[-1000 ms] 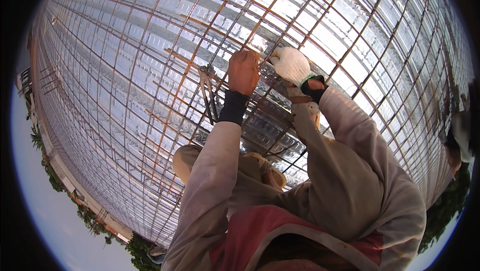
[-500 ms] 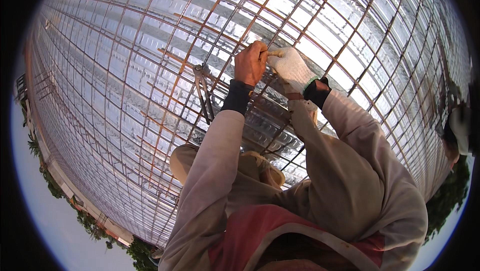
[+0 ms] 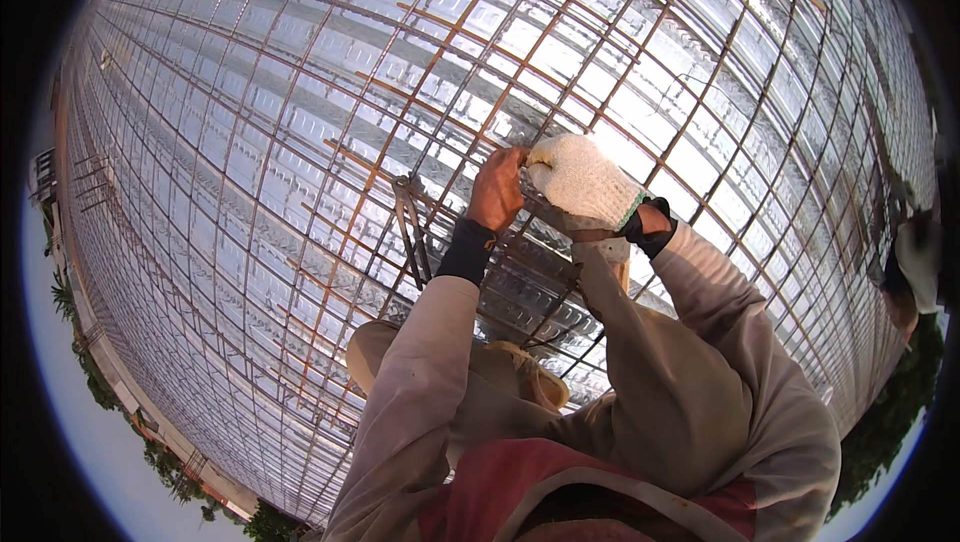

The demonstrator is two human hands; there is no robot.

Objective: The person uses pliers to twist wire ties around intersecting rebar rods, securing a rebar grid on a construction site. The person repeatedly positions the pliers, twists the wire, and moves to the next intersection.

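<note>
My left hand point(image 3: 497, 189), bare with a dark wrist cuff, is closed at a crossing of the rusty rebar mesh point(image 3: 440, 49). Beside it, my right hand point(image 3: 588, 182) wears a white knitted glove and is closed too. The fingertips of both meet at the bars. Whatever they pinch is hidden or too small to make out. To the left of my left hand, a pair of long-handled pincers point(image 3: 412, 232) rests on the mesh, its head toward the far side.
Ribbed, shiny metal decking point(image 3: 300, 72) lies beneath the mesh. My shoe point(image 3: 535, 377) and bent knees are close below my hands. Part of another person, with a pale glove point(image 3: 917, 257), shows at the far right edge. Trees point(image 3: 95, 367) and a concrete edge border the left.
Both hands sit lower in the picture, along with the mesh and pincers, as the view has tilted. My right hand has turned slightly, showing more of the glove's back. Both stay closed together.
</note>
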